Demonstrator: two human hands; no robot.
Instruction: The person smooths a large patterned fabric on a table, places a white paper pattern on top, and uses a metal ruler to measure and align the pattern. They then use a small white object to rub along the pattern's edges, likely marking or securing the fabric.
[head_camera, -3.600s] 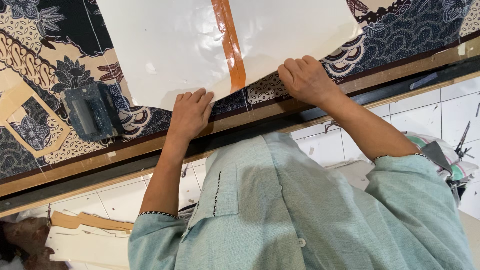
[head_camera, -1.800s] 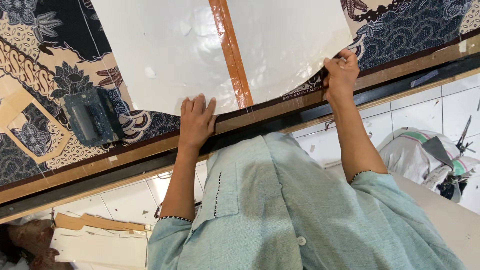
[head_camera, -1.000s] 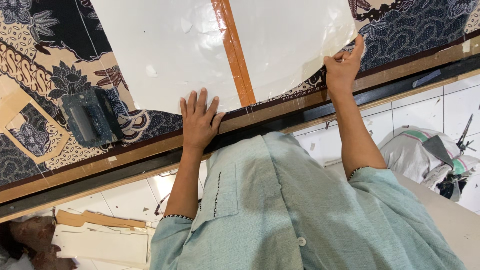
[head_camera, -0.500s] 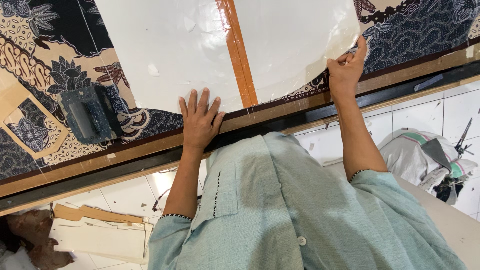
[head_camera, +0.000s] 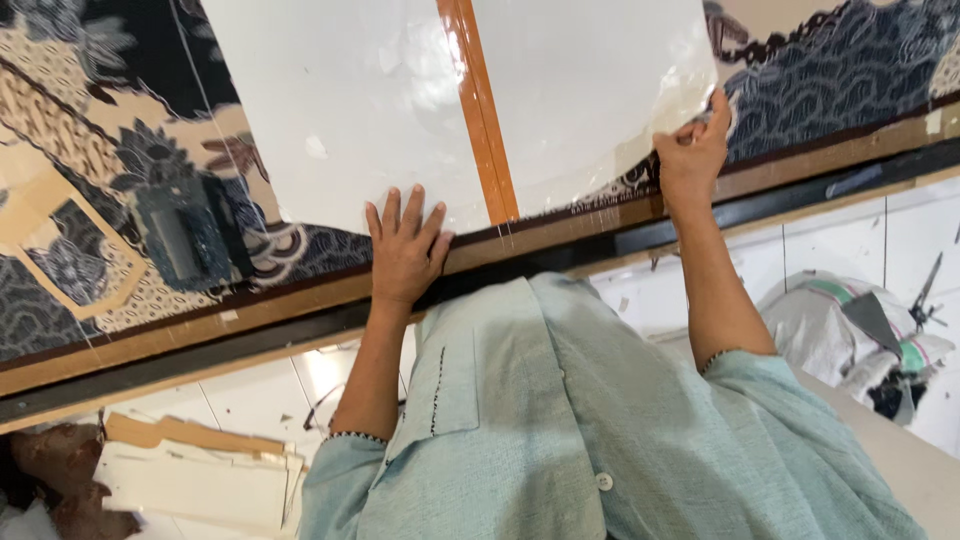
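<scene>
In the head view, the left hand (head_camera: 405, 250) is lying flat with its fingers (head_camera: 392, 212) spread on the near edge of the white sheet (head_camera: 350, 110), which is resting on the patterned cloth (head_camera: 840, 70) covering the bench (head_camera: 250, 320). The right hand (head_camera: 692, 155) is pinching the sheet's near right corner between thumb and fingers, just inside the bench's wooden edge. An orange strip (head_camera: 480, 110) is crossing the sheet, a dark block (head_camera: 180, 235) is sitting near its left edge, and cloth is lying open beyond both side edges.

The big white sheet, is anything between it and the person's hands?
Nothing visible. The left hand lies flat right on the white sheet's near edge, and the right hand pinches its corner directly. The dark block sits off to the side on the patterned cloth, clear of both hands.
</scene>
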